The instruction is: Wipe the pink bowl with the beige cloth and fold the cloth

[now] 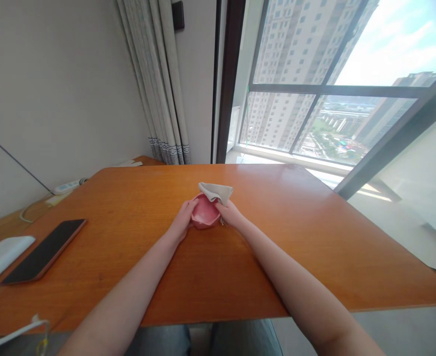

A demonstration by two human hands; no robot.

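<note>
A pink bowl (205,212) is tilted toward me just above or on the wooden table, its inside showing. My left hand (182,217) grips the bowl's left rim, thumb on the edge and fingers behind it. At the right rim, my right hand (229,213) is closed on a light grey cloth (218,191). The cloth stands up past the bowl's far edge, and a bit of it hangs below the hand. My right thumb reaches over the bowl's rim; the other right fingers are hidden.
The orange-brown wooden table (136,198) spreads around both arms. At left lie a dark flat tablet-like object (47,249) and a white object (6,254). A power strip (68,186) sits by the wall, and a white cable (15,332) crosses the near left corner.
</note>
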